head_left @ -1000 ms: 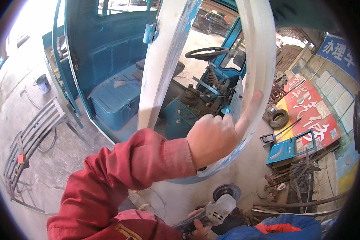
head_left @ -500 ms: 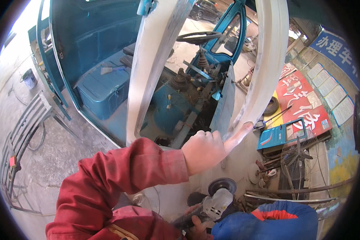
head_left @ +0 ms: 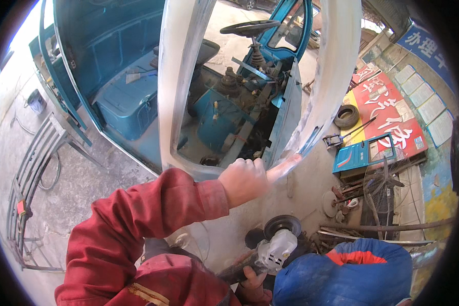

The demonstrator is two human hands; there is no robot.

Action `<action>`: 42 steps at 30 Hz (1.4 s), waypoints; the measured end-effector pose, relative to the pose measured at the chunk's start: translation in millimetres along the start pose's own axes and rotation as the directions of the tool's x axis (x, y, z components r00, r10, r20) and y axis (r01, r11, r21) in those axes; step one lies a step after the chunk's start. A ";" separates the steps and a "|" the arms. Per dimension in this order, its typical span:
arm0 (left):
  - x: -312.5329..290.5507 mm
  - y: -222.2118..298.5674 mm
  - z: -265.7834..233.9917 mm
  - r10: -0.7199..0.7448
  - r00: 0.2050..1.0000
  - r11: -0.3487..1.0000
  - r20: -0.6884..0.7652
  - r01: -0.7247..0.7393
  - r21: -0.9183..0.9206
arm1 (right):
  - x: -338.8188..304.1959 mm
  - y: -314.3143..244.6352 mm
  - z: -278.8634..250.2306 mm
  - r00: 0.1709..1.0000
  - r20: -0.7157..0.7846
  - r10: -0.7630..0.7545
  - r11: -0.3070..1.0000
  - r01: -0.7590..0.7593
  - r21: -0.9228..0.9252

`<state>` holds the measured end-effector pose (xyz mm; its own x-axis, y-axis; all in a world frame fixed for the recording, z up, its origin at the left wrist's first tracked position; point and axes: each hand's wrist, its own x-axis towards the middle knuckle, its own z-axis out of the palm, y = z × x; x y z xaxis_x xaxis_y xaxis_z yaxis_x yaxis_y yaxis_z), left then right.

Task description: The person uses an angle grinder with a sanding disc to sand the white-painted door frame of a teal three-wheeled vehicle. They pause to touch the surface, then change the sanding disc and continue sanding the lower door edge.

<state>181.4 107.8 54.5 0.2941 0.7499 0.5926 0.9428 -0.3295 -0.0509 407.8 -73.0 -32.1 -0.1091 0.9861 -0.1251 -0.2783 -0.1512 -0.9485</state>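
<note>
My left hand (head_left: pixel 245 179), in a red sleeve, reaches to the lower right corner of a white, dusty windscreen frame (head_left: pixel 331 76). One digit lies stretched along the frame's surface while the other fingers curl, and nothing shows between them. Beside the fingertip, a strip of blue shows through the white. Low in the picture my right hand (head_left: pixel 252 280) is wrapped round the dark body of an angle grinder (head_left: pixel 278 250). The grinder's pale head carries a round dark disc (head_left: pixel 282 224), held apart from the frame. The grip is partly hidden near a blue padded garment (head_left: pixel 341 278).
Behind the frame is a teal vehicle cab with a steering wheel (head_left: pixel 250 28) and a teal box seat (head_left: pixel 127 107). A metal rack (head_left: pixel 30 173) and a bucket (head_left: pixel 36 101) stand left. At right are a floor fan (head_left: pixel 385 181), a tyre (head_left: pixel 346 117) and a red signboard (head_left: pixel 382 112).
My left hand has slid leftward along the frame's lower edge, uncovering the blue strip at the corner. The view has shifted slightly. My right hand keeps its hold on the angle grinder.
</note>
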 end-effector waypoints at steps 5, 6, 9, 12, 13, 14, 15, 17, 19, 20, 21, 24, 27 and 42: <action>-6.4 0.8 13.4 0.033 0.999 0.999 -0.036 -0.032 0.014 | -8.5 0.7 -2.2 0.999 -0.018 0.037 0.999 -0.038 -0.032; -7.5 0.9 15.8 0.039 0.999 0.999 -0.036 -0.038 0.024 | -12.2 1.7 -3.7 0.997 -0.044 0.069 0.997 -0.070 -0.036; -12.8 3.5 18.6 0.057 0.998 0.997 0.026 -0.058 0.053 | -13.5 14.6 -5.3 0.996 -0.088 -0.016 0.999 0.019 0.034; -24.3 3.2 13.1 0.053 0.996 0.997 0.078 -0.057 0.054 | -8.5 24.8 -6.0 0.997 -0.072 -0.038 0.999 0.038 -0.013; -28.9 1.3 11.0 0.066 0.993 0.997 0.097 -0.071 0.041 | -7.5 26.7 -4.7 0.997 -0.067 -0.047 0.999 0.046 -0.024; -35.6 -0.5 8.7 0.080 0.988 0.997 0.130 -0.081 0.002 | -5.8 28.2 -2.1 0.997 -0.057 -0.056 0.998 0.054 -0.035; -42.9 -3.2 7.1 0.052 0.979 0.998 0.199 -0.044 -0.041 | -4.0 28.9 1.2 0.997 -0.051 -0.063 0.997 0.061 -0.045; -63.8 -11.3 6.6 0.039 0.937 0.991 0.348 0.008 -0.134 | -0.7 28.2 9.8 0.996 -0.041 -0.081 0.995 0.078 -0.060; -92.3 -24.1 11.0 0.055 0.892 0.974 0.448 0.052 -0.223 | 3.6 27.4 21.1 0.995 -0.026 -0.096 0.993 0.094 -0.078; -111.6 -30.1 14.2 0.042 0.904 0.958 0.426 0.084 -0.273 | 5.6 27.0 27.0 0.995 -0.018 -0.098 0.991 0.096 -0.090; -132.2 -35.1 17.7 0.032 0.890 0.945 0.454 0.122 -0.304 | 8.6 27.9 34.1 0.995 -0.006 -0.097 0.990 0.095 -0.104; -201.2 -51.4 27.4 -0.014 0.859 0.880 0.511 0.253 -0.402 | 13.5 32.8 58.5 0.996 0.025 -0.081 0.985 0.084 -0.148; -274.6 -72.0 26.8 -0.065 0.767 0.772 0.639 0.444 -0.454 | 16.2 41.4 89.4 0.997 0.073 -0.032 0.979 0.046 -0.197; -474.6 -210.6 -30.2 -0.106 0.677 0.752 0.728 0.534 -0.387 | -15.1 70.0 288.5 0.985 0.131 0.115 0.980 -0.091 -0.174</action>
<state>-161.5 -196.1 -191.7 0.2132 0.9605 -0.1787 0.8049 -0.0690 0.5894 114.6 -118.3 -12.7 -0.2647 0.9447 -0.1938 -0.0966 -0.2259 -0.9694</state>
